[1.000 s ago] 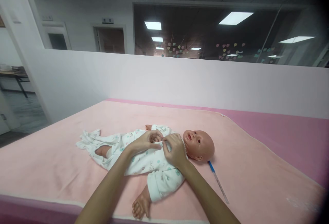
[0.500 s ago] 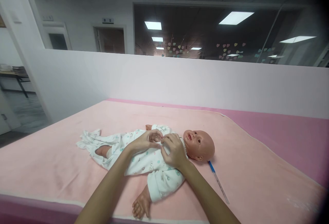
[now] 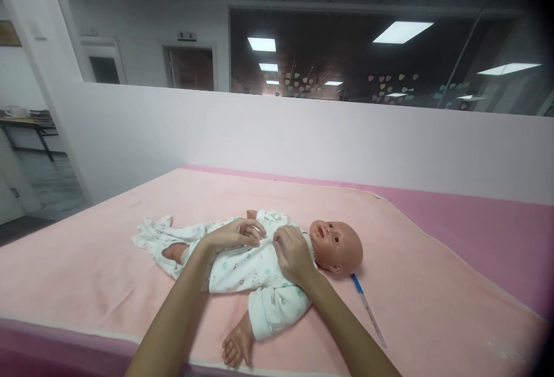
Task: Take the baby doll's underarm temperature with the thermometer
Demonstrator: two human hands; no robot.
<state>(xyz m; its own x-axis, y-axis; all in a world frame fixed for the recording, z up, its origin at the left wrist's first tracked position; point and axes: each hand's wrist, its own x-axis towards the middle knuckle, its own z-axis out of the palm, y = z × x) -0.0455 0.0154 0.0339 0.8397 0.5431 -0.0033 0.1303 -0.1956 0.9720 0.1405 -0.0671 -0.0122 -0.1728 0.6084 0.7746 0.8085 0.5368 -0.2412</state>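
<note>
A baby doll [image 3: 340, 247] lies on its back, head toward the right, dressed in a white patterned romper [image 3: 242, 270]. Over the doll's belly my left hand [image 3: 236, 234] is closed, thumb and fingers pinching the romper's front edge. My right hand [image 3: 294, 252] is also closed on the romper, at the chest just below the neck. A fold of cloth runs stretched between the two hands. Any fastener at my fingertips is too small to make out. One doll hand [image 3: 239, 343] sticks out of the near sleeve, and the romper's leg end lies loose at the left.
A thermometer with a blue cap [image 3: 367, 309] lies beside the doll's head. Under everything is a pink blanket [image 3: 433, 284] spread over a padded surface with a darker pink border [image 3: 489, 227]. A low white wall [image 3: 303, 140] with windows above it stands behind.
My left hand has moved left, away from my right hand, drawing out the romper's front edge. My right hand stays at the chest. The view has shifted slightly.
</note>
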